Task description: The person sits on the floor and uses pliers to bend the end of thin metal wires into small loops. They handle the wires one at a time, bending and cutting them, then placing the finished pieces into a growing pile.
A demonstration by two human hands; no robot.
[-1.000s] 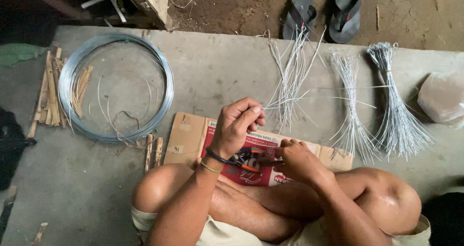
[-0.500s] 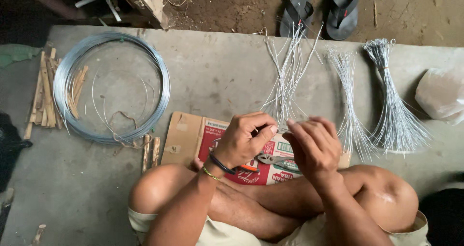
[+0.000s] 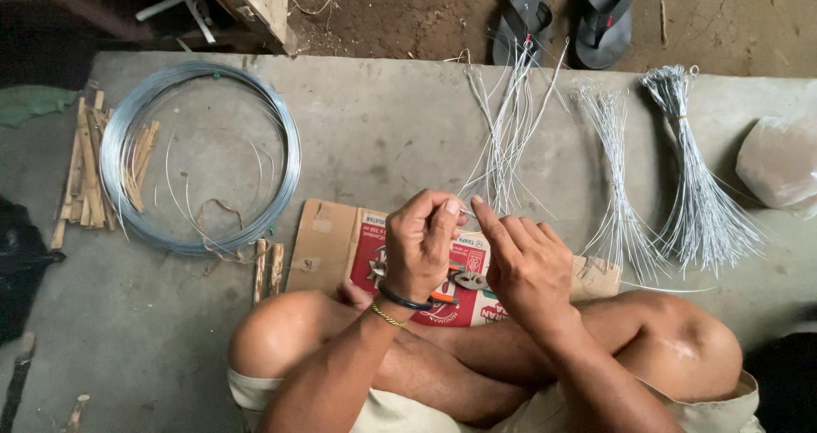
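Note:
I sit cross-legged on a concrete floor. My left hand (image 3: 421, 246) and my right hand (image 3: 526, 263) meet above a flattened cardboard box (image 3: 328, 241). Both pinch a thin cut wire (image 3: 467, 211) at the fingertips. The wire's far end seems to trail out past my right knee. Orange-handled pliers (image 3: 466, 280) lie on the cardboard beneath my hands, held by neither. Just beyond my fingers a loose fan of cut wires (image 3: 509, 135) is spread on the floor.
A large coil of wire (image 3: 289, 156) lies at the left, with bamboo slivers (image 3: 85, 169) beside it. Two tied wire bundles (image 3: 617, 169) (image 3: 694, 177) and a plastic bag (image 3: 779, 160) sit at the right. Two sandals (image 3: 528, 16) rest on the dirt beyond.
My right hand has let go of the pliers, which now lie on the cardboard, and has come up to my left hand. My left hand drew the wire back from the loose fan.

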